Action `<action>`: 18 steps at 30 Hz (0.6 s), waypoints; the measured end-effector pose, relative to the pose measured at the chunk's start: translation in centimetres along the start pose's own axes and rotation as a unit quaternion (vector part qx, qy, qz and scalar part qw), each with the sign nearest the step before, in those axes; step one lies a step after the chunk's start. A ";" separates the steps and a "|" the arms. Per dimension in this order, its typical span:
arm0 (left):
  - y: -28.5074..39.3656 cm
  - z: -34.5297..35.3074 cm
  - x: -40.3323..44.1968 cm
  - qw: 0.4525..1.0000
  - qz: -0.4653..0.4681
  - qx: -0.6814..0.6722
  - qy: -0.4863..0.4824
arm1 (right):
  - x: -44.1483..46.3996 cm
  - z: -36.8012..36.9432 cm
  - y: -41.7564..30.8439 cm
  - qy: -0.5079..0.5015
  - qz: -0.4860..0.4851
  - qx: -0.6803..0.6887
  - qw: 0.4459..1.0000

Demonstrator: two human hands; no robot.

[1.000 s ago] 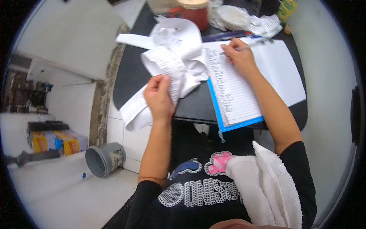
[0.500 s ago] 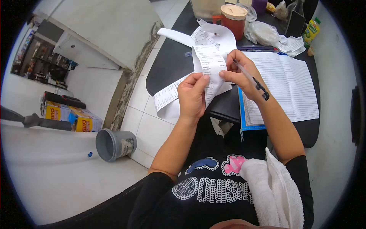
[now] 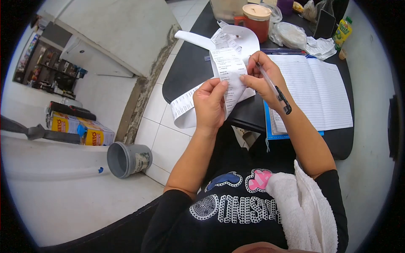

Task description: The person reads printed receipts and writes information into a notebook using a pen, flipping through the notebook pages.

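A long printed paper strip (image 3: 230, 63) is stretched between my two hands, its loose lengths curling over the black table. My left hand (image 3: 211, 101) pinches its left edge between thumb and fingers. On the opposite edge, my right hand (image 3: 265, 78) grips the strip with thumb and fingertips, and a clear pen with a black cap part (image 3: 278, 93) is also held in it, slanting down across the palm. An open lined notebook (image 3: 322, 92) with a blue cover lies beneath and beside my right forearm; handwriting on its left page is mostly hidden.
Behind the paper stands a red pitcher (image 3: 256, 25) with a pale lid. Plastic-wrapped items (image 3: 290, 35), crumpled paper (image 3: 321, 48) and a yellow-green bottle (image 3: 342, 33) are at the back right. A grey bucket (image 3: 128, 160) lies on its side left of the table (image 3: 179, 82).
My right hand has left the notebook page and taken hold of the strip, still with the pen. The strip has been raised and spread between both hands. The view has shifted.
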State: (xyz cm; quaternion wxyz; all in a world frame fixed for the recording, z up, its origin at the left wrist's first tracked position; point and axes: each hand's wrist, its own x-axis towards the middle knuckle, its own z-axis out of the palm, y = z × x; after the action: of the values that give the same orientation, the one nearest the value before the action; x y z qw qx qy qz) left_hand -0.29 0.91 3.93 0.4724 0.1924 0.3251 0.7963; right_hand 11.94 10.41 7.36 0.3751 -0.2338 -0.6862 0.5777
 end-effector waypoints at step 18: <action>-0.3 -0.1 -0.3 1.000 0.010 0.020 -0.011 | 0.0 0.3 0.3 0.058 0.006 0.007 0.998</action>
State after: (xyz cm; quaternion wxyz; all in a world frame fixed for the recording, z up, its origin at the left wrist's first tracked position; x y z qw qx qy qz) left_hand -0.02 0.75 3.61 0.4636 0.2140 0.3338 0.7924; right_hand 11.68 10.30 7.07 0.4122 -0.2683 -0.6578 0.5704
